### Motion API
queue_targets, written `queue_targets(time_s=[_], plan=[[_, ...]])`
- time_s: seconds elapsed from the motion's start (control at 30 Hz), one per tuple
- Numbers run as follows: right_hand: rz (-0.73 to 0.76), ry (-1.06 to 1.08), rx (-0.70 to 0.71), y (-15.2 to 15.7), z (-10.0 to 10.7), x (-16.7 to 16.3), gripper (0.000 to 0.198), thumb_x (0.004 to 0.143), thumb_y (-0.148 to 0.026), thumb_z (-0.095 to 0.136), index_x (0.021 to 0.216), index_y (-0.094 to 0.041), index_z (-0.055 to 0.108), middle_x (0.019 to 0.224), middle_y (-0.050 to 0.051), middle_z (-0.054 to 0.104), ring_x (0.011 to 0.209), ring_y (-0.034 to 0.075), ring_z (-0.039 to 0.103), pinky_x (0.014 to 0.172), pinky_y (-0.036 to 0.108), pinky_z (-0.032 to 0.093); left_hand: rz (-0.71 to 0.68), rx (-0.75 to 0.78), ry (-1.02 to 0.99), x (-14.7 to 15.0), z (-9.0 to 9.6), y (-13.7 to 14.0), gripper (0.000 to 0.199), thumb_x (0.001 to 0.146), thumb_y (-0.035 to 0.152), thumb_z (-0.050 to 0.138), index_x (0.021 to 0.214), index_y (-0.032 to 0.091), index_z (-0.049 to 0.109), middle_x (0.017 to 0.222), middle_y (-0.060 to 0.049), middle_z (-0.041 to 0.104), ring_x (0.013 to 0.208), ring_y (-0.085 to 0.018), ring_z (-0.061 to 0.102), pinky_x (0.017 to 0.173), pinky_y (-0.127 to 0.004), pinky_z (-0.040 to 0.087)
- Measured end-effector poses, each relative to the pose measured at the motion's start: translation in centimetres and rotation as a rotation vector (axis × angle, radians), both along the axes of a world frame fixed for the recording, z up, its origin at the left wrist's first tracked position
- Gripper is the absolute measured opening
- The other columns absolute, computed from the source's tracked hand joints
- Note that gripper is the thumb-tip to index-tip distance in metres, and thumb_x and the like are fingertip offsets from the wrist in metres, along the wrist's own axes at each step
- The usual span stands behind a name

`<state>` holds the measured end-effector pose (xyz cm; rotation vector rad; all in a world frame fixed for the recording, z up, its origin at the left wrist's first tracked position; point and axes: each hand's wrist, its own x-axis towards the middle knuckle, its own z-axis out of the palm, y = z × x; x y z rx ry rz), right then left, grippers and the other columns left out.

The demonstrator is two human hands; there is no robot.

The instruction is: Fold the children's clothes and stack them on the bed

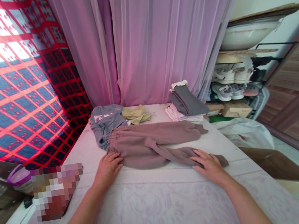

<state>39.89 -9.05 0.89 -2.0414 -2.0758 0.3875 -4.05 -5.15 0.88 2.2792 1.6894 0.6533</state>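
Brown pants (135,148) are lying sideways across the white cover (158,208), right by the person's two hands. Both arms are reaching forward, wide apart, backs of the hands facing up. The left hand (109,166) is resting on the near corner of the wrinkly waist, its fingers stretching out and spreading a little. The right hand (209,163) is touching the nearer leg close to its end, its fingers bending a bit; I cannot tell if it is pinching the cloth. Open room is spreading between the arms, where pale leafy swirls are showing. An open cardboard box (278,164) is standing past the right edge. The pants are looking soft and dull, the nearer leg twisting thin and the farther leg lying flatter. Beyond the waist, a crumpled blue-gray top (108,120) is lying beside a yellow-green cloth (137,114). On the far right, a folded gray garment (188,100) with a white frill is sitting on folded cloth (172,114). Farther back, purple curtains (156,43) are hanging in long folds.
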Motion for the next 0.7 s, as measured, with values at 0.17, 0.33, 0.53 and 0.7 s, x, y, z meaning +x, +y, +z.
queue_targets(time_s=[0.17, 0.33, 0.53, 0.7], plan=[[-0.091, 0.170, 0.247, 1.5, 0.7, 0.7, 0.034, 0.083, -0.039, 0.042, 0.098, -0.024, 0.068, 0.127, 0.008, 0.062, 0.115, 0.023, 0.057, 0.100, 0.039, 0.042, -0.010, 0.107, 0.022, 1.1, 1.2, 0.4, 0.029, 0.088, 0.035, 0.040, 0.090, 0.024, 0.066, 0.107, -0.010, 0.071, 0.109, -0.027, 0.059, 0.108, -0.046, 0.030], [-0.245, 0.423, 0.145, 1.9, 4.2, 3.1, 0.040, 0.077, -0.050, 0.050, 0.101, -0.022, 0.067, 0.078, 0.003, 0.071, 0.072, 0.021, 0.065, 0.067, 0.030, 0.049, 0.138, 0.122, 0.049, 1.0, 5.0, -1.6, 0.034, 0.091, 0.042, 0.029, 0.093, 0.024, 0.057, 0.079, -0.005, 0.066, 0.080, -0.023, 0.063, 0.081, -0.035, 0.046], [-0.200, 0.374, -0.109, 3.7, 7.1, 6.0, 0.026, 0.073, -0.043, 0.059, 0.082, -0.022, 0.071, 0.077, 0.002, 0.071, 0.073, 0.020, 0.064, 0.063, 0.027, 0.046, 0.128, -0.113, 0.079, 2.0, 8.8, -2.2, 0.033, 0.088, 0.047, 0.032, 0.082, 0.026, 0.057, 0.074, -0.001, 0.066, 0.073, -0.021, 0.063, 0.067, -0.029, 0.042], [-0.276, -0.050, -0.154, 6.0, 6.6, 5.5, 0.019, 0.075, -0.036, 0.061, 0.084, -0.024, 0.073, 0.092, 0.005, 0.072, 0.085, 0.023, 0.065, 0.071, 0.030, 0.046, 0.034, -0.231, 0.146, 3.1, 7.5, -0.5, 0.031, 0.087, 0.045, 0.038, 0.079, 0.026, 0.061, 0.083, -0.003, 0.070, 0.078, -0.022, 0.064, 0.068, -0.029, 0.041]])
